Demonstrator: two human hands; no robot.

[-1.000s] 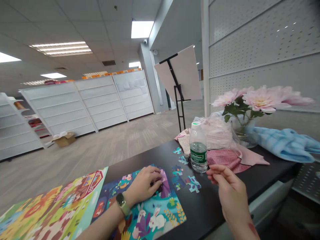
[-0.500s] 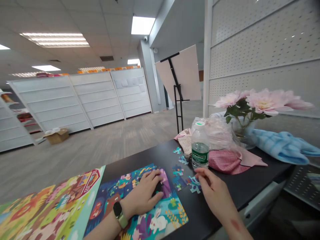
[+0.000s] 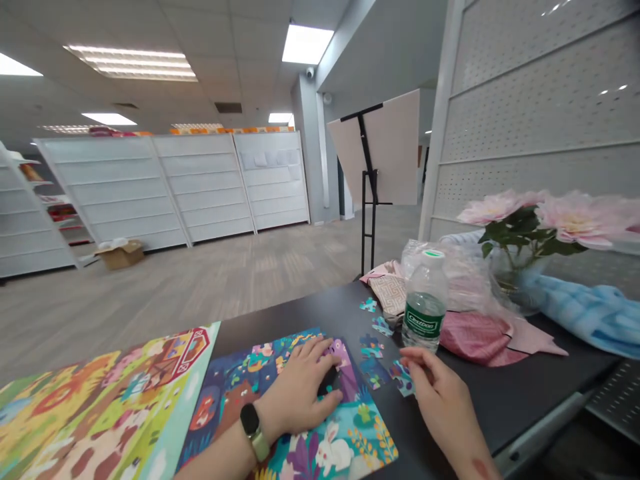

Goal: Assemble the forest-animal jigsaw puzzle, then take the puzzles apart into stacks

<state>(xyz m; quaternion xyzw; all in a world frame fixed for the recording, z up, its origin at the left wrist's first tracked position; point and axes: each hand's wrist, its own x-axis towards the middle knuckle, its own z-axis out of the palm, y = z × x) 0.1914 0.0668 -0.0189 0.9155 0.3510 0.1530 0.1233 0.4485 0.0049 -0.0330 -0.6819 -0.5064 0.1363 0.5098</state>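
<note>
My left hand (image 3: 305,383) lies flat with fingers spread on a colourful jigsaw puzzle (image 3: 235,380) showing a bear and a white rabbit. A dark gap shows in the puzzle beside its thumb and index finger. My right hand (image 3: 443,393) is closed in a pinch at the edge of a loose jigsaw piece (image 3: 401,379) on the dark table; its fingertips partly hide the contact. Further loose pieces (image 3: 371,347) lie in a row between the puzzle and a water bottle (image 3: 425,303) with a green label, which stands just behind my right hand.
Another illustrated board (image 3: 125,407) with farm animals lies at the left. Behind the bottle are pink cloth (image 3: 475,337), clear plastic wrap and a vase of pink flowers (image 3: 515,267). A blue cloth (image 3: 590,307) hangs over the table's right end. An easel (image 3: 370,193) stands beyond.
The view has turned slightly left, so everything sits further right. My right fingertips have come closer to the nearest loose piece, which looks slightly tilted. My left hand stays on the puzzle.
</note>
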